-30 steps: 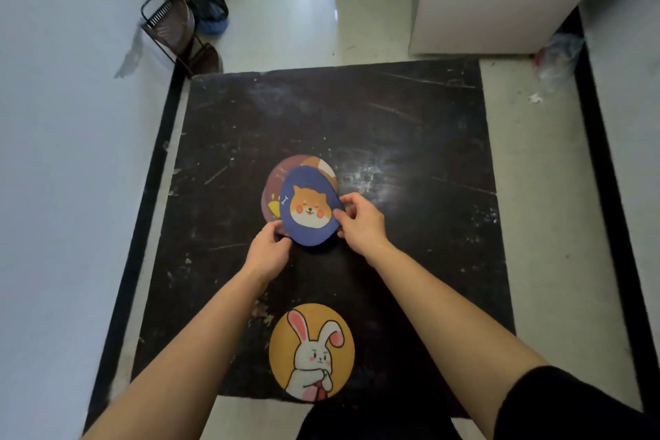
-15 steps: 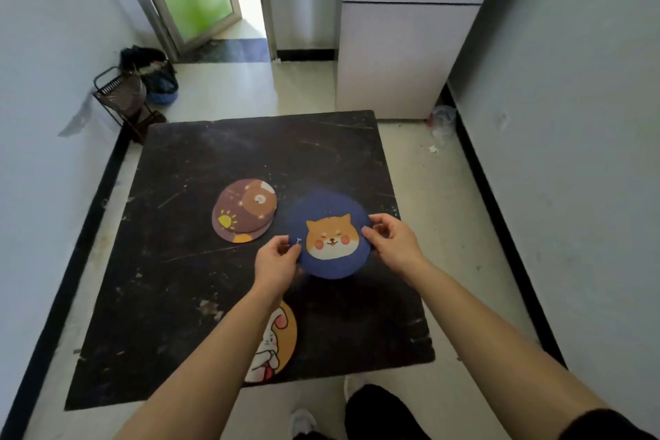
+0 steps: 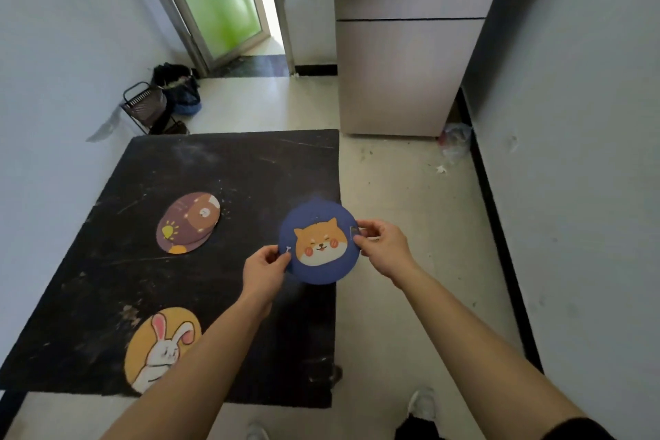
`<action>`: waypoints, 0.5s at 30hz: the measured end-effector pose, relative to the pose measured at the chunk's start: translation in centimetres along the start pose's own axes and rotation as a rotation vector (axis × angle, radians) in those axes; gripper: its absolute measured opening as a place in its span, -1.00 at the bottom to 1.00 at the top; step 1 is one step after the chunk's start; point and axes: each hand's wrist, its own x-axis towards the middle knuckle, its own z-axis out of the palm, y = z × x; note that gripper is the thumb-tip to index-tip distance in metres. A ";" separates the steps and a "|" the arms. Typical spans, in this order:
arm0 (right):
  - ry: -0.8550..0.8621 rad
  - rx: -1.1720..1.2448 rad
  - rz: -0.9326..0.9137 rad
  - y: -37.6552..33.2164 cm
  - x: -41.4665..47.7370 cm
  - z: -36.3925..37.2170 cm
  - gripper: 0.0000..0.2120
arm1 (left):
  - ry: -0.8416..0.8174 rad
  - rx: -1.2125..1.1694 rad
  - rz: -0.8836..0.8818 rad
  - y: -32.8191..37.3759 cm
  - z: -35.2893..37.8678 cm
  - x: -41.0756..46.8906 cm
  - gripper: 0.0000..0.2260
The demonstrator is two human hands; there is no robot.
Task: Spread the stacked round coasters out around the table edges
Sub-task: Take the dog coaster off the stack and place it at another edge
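A blue round coaster with an orange dog face point(image 3: 319, 246) hangs over the right edge of the black table point(image 3: 235, 168). My left hand point(image 3: 266, 270) pinches its left rim and my right hand point(image 3: 380, 248) pinches its right rim. A small stack of coasters point(image 3: 188, 222), the top one brown with a bear, lies near the table's middle. An orange coaster with a white rabbit point(image 3: 162, 346) lies flat at the near edge, partly behind my left forearm.
A tall grey fridge point(image 3: 403, 75) stands beyond the table's far right corner. A wire rack point(image 3: 144, 107) and dark bags point(image 3: 178, 87) sit by the left wall. A plastic bag point(image 3: 455, 141) lies by the right wall. My shoe point(image 3: 423, 404) is on the pale floor.
Both hands lifted the blue dog coaster off the stack and carried it right, from the table's middle to its right edge. The view turned right too.
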 end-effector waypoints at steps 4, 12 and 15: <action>-0.046 -0.074 -0.024 -0.8 2.5 -4.9 -0.77 | 0.071 -0.030 -0.027 2.3 4.6 -1.7 -0.91; -0.214 -0.303 -0.195 -5.4 8.9 -6.4 -0.80 | 0.264 -0.067 -0.029 5.3 6.7 -0.7 -0.79; -0.288 -0.361 -0.222 -6.7 11.7 -4.9 -0.82 | 0.348 -0.121 -0.078 4.6 7.1 1.5 -0.77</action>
